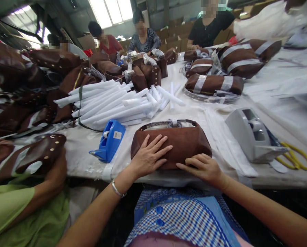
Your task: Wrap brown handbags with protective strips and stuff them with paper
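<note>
A brown leather handbag [186,142] lies on the white-covered table right in front of me, its strap [166,124] along the far side with a pale wrap at the middle. Flat on the bag's left half rests my left hand [149,154], fingers spread. My right hand [203,168] touches the bag's near right edge; its index finger is stretched out along the lower edge and the other fingers are curled. I cannot make out anything held in it. A blue tape dispenser [112,140] stands to the left, a grey tape dispenser [248,137] to the right.
Yellow-handled scissors [297,157] lie beside the grey dispenser. Beyond the bag is a pile of white paper rolls [112,106]. Brown bags are heaped at left, and taped bags [212,84] lie at right. A co-worker in green [20,206] handles another bag; several people sit opposite.
</note>
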Demonstrator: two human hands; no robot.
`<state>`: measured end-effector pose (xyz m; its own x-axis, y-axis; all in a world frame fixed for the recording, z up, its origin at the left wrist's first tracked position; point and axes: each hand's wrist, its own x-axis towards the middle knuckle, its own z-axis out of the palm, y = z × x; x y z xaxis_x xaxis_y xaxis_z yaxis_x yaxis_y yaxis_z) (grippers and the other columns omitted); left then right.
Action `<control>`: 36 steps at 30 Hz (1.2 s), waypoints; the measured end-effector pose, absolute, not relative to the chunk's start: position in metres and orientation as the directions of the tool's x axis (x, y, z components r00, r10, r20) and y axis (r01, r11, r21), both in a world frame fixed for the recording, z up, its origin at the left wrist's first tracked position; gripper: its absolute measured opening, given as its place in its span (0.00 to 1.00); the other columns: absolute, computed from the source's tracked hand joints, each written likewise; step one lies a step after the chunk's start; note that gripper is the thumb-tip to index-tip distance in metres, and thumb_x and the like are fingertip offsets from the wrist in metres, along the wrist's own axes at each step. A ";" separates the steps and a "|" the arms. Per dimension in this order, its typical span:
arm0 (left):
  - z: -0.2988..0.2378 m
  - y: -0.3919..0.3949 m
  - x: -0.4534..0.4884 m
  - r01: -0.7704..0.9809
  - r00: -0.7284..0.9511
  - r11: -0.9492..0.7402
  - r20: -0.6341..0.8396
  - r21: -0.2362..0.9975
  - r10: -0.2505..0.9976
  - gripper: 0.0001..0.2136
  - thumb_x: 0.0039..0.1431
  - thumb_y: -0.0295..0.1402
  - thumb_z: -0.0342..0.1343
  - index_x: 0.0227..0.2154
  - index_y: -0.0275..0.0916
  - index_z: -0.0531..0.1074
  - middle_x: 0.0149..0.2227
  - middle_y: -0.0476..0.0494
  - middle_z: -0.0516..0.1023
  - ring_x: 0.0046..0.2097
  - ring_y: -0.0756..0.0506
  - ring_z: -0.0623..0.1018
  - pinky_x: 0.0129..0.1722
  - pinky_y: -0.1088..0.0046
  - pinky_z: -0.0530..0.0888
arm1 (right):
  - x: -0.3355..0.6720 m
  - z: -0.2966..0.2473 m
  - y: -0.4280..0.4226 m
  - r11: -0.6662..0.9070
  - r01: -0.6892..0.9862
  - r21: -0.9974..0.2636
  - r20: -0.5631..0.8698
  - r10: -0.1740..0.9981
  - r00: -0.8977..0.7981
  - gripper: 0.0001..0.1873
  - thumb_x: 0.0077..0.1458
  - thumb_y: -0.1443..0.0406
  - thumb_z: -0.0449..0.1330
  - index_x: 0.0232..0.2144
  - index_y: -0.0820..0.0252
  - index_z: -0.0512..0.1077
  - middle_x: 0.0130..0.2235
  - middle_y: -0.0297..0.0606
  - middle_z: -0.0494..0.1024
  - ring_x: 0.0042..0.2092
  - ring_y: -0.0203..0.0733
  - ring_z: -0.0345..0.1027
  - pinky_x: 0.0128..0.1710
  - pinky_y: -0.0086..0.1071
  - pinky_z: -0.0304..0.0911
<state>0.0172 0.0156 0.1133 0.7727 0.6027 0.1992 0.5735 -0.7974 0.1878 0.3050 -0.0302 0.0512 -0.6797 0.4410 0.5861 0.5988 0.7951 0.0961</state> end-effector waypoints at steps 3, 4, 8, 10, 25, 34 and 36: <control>0.095 0.021 0.015 0.575 0.782 -0.805 0.192 0.143 0.593 0.25 0.67 0.39 0.50 0.66 0.55 0.56 0.72 0.42 0.47 0.72 0.37 0.50 0.68 0.43 0.42 | 0.316 0.055 -0.032 0.834 0.541 0.104 0.569 0.397 -0.721 0.27 0.64 0.73 0.56 0.63 0.51 0.64 0.41 0.31 0.82 0.39 0.36 0.72 0.40 0.33 0.68; 0.092 0.022 0.013 0.574 0.785 -0.809 0.195 0.127 0.587 0.25 0.67 0.39 0.50 0.66 0.57 0.56 0.73 0.41 0.45 0.72 0.36 0.49 0.68 0.42 0.43 | 0.321 0.057 -0.034 0.841 0.532 0.098 0.565 0.393 -0.726 0.27 0.64 0.73 0.56 0.63 0.50 0.64 0.42 0.30 0.82 0.40 0.36 0.73 0.44 0.34 0.69; 0.088 0.023 0.010 0.558 0.806 -0.828 0.199 0.056 0.557 0.26 0.67 0.40 0.51 0.66 0.59 0.54 0.73 0.38 0.44 0.72 0.35 0.49 0.67 0.39 0.47 | 0.343 0.065 -0.044 0.792 0.607 0.055 0.578 0.471 -0.667 0.30 0.62 0.73 0.60 0.61 0.41 0.65 0.42 0.25 0.82 0.43 0.35 0.74 0.53 0.32 0.69; 0.087 0.023 0.011 0.562 0.807 -0.827 0.205 0.021 0.554 0.27 0.66 0.39 0.52 0.66 0.58 0.54 0.72 0.37 0.45 0.72 0.33 0.51 0.66 0.37 0.47 | 0.349 0.066 -0.045 0.780 0.620 0.089 0.579 0.465 -0.669 0.29 0.60 0.73 0.63 0.59 0.39 0.68 0.40 0.24 0.83 0.41 0.34 0.74 0.51 0.31 0.70; 0.103 0.048 0.021 -0.009 0.999 -1.000 -0.045 -0.013 -0.008 0.25 0.70 0.38 0.43 0.68 0.46 0.51 0.72 0.54 0.46 0.73 0.45 0.43 0.69 0.46 0.30 | 0.335 0.044 -0.025 0.821 0.569 -0.051 0.603 0.479 -0.638 0.18 0.63 0.70 0.60 0.54 0.52 0.73 0.33 0.30 0.79 0.34 0.34 0.67 0.34 0.32 0.63; 0.091 0.044 0.018 0.027 0.999 -0.999 -0.037 -0.047 0.029 0.29 0.67 0.26 0.42 0.69 0.49 0.48 0.72 0.57 0.45 0.73 0.45 0.41 0.70 0.47 0.30 | 0.366 0.048 -0.048 0.776 0.630 -0.036 0.521 0.553 -0.651 0.24 0.66 0.72 0.54 0.61 0.49 0.67 0.47 0.33 0.81 0.48 0.38 0.72 0.52 0.35 0.69; 0.091 0.045 0.018 0.031 0.999 -0.999 -0.027 -0.023 0.031 0.30 0.65 0.26 0.43 0.69 0.50 0.48 0.72 0.58 0.47 0.73 0.45 0.41 0.70 0.48 0.30 | 0.373 0.054 -0.049 0.754 0.656 -0.035 0.548 0.564 -0.619 0.25 0.65 0.73 0.53 0.61 0.49 0.66 0.48 0.35 0.81 0.48 0.39 0.73 0.52 0.36 0.70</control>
<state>0.0179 0.0451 0.0909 0.9991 0.0311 -0.0272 0.0305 -0.9993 -0.0226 0.3726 -0.0487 0.0537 -0.6186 0.5636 0.5475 0.6562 0.7538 -0.0346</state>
